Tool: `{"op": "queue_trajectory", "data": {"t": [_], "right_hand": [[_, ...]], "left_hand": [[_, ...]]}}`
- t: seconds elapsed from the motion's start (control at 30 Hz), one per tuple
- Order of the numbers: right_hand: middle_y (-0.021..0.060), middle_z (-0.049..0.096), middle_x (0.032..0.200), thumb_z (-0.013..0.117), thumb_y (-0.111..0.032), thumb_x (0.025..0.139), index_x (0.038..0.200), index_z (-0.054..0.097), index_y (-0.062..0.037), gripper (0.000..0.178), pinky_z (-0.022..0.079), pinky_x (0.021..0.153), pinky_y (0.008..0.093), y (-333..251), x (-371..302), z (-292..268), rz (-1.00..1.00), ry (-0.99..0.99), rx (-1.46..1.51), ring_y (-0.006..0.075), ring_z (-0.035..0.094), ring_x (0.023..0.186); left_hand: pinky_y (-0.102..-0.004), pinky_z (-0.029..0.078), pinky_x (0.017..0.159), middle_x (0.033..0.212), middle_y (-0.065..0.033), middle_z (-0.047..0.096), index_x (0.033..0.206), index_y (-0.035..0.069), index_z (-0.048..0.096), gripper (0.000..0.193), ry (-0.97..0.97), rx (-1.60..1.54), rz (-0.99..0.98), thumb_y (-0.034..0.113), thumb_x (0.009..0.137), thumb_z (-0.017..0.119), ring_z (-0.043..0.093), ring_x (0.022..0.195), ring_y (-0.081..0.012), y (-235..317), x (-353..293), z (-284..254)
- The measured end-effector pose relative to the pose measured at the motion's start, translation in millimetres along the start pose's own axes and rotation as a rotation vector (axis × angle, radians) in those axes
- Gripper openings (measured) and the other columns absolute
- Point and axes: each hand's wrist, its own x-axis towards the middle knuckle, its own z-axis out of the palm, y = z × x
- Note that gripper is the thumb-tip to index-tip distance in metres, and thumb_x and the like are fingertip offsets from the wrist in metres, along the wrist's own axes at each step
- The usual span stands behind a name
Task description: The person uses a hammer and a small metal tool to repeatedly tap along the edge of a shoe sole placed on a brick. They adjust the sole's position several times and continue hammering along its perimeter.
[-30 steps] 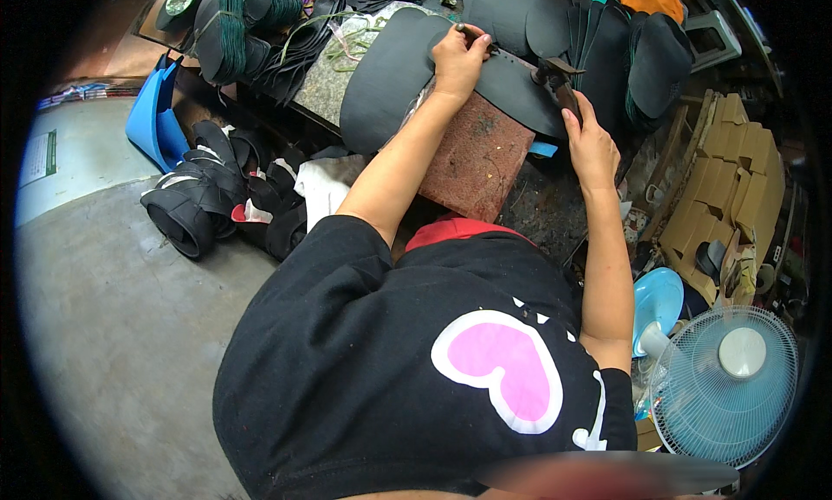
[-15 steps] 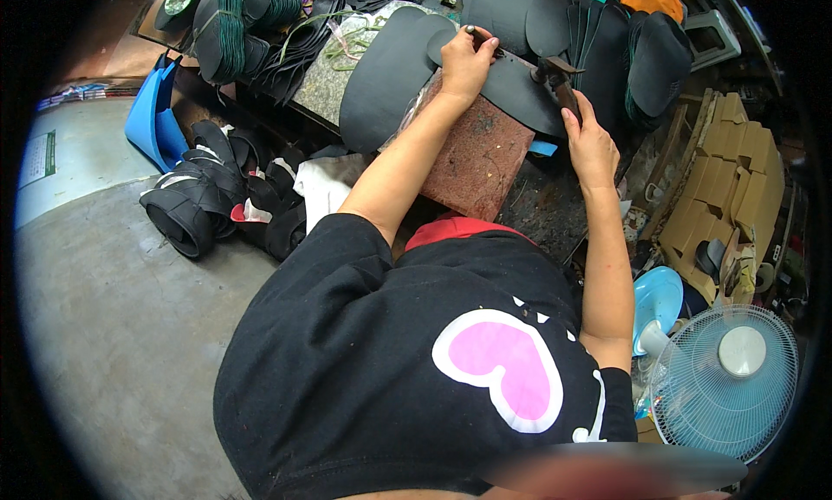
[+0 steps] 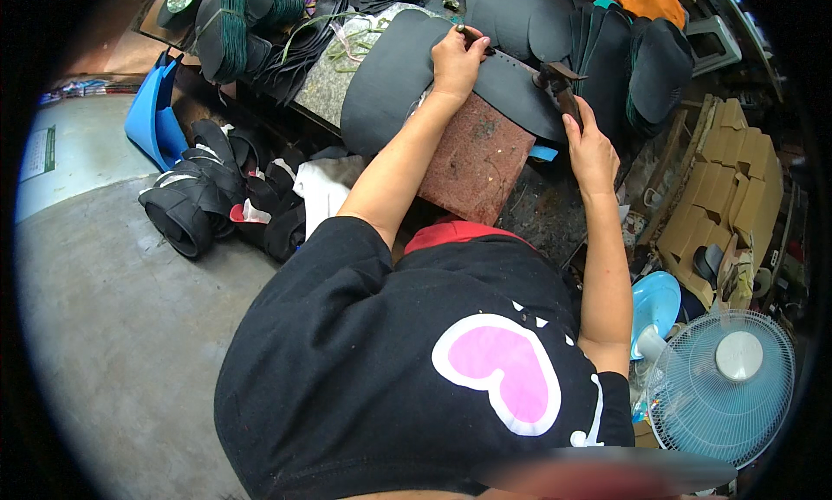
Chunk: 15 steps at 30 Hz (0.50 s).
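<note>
My left hand [image 3: 454, 69] is closed round a short dark metal punch [image 3: 472, 37], its lower end at the upper edge of a black sheet piece [image 3: 523, 91]. A row of small holes shows along that edge, to the right of the punch. The piece lies partly over a reddish-brown block [image 3: 475, 164]. My right hand [image 3: 594, 156] grips the handle of a hammer [image 3: 560, 77]; its head is raised to the right of the punch, apart from it. Left of my left hand lies a larger rounded black sheet [image 3: 379, 93].
Tied bundles of black pieces [image 3: 652, 71] stand at the right back, and more bundles [image 3: 221, 36] at the left back. Curled black pieces [image 3: 186, 201] heap on the floor at left, near a blue folded object [image 3: 156, 114]. A fan [image 3: 724, 387] and cardboard [image 3: 719, 192] stand at right.
My left hand has shifted a little left along the black piece's edge with the punch, baring more of the hole row. My right hand and the hammer have barely moved.
</note>
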Motion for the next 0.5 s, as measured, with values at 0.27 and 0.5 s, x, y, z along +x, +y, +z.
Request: {"op": "queue_trajectory", "data": {"t": [0.27,0.5], "right_hand": [[0.0197,0.071,0.100,0.043,-0.054,0.099,0.141,0.047,-0.0277,0.050,0.051,0.082,0.0498,-0.4,1.3,-2.0,0.037,-0.052,0.039,0.0415,0.066,0.098],[0.0198,0.071,0.098,0.043,-0.054,0.099,0.140,0.048,-0.0279,0.049,0.051,0.081,0.0498,-0.9,1.2,-2.2,0.031,-0.040,0.038,0.0409,0.067,0.098]], "left_hand": [[-0.0244,0.057,0.062,0.080,-0.0081,0.070,0.094,-0.003,0.064,0.013,0.014,0.048,0.092,0.007,0.088,0.070,0.069,0.069,-0.0108,2.2,-0.8,5.3],[-0.0248,0.058,0.064,0.083,-0.0085,0.070,0.095,-0.003,0.063,0.012,-0.063,-0.002,0.005,0.005,0.089,0.069,0.068,0.071,-0.0122,7.3,-8.6,11.4]]}}
